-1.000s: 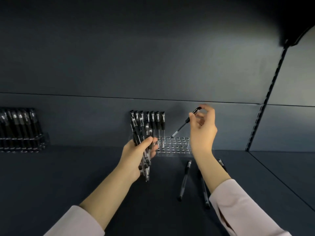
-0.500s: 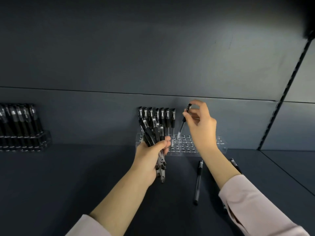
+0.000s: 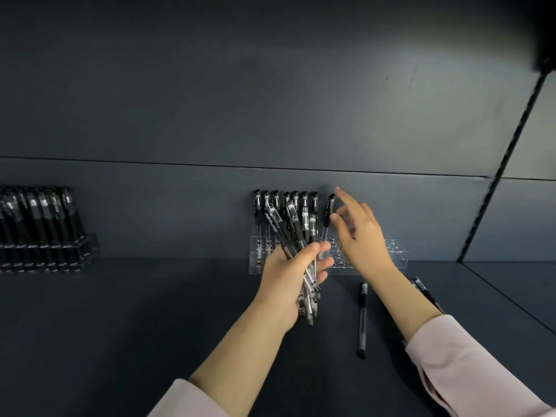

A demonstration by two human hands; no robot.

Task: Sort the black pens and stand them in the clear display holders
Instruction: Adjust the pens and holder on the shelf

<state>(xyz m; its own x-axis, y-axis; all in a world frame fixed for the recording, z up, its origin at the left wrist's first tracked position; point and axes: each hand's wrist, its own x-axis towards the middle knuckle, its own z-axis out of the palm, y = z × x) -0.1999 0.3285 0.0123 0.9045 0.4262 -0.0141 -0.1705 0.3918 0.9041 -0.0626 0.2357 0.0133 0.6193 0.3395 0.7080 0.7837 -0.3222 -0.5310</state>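
the fingers (image 3: 350, 203) of the right hand (image 3: 361, 236) are hovering spread and relaxed, gripping nothing, just beside the rightmost upright pen (image 3: 329, 206). the blur is keeping me from telling whether the thumb is touching its cap. that pen is standing in the clear holder (image 3: 394, 257) at the back of the shelf (image 3: 150, 311), at the end of a row of standing pens (image 3: 266, 203) filling the holder's left part, while the holes further right are showing empty.

the left hand (image 3: 282, 284) is clamping fingers and thumb around a bundle of black pens (image 3: 293, 233), held slanted in front of the holder. one loose pen (image 3: 362, 317) is lying on the shelf between the forearms, and a second loose pen (image 3: 422, 288) is peeking out beside the right forearm. a far holder (image 3: 48, 236) on the left is looking full.

i'm reading this as the slotting step, one pen at a time, roughly midway through this holder. next i'm expecting to need the right hand pinching one pen from the bundle, turning it tip down and lining it up over the next free hole.
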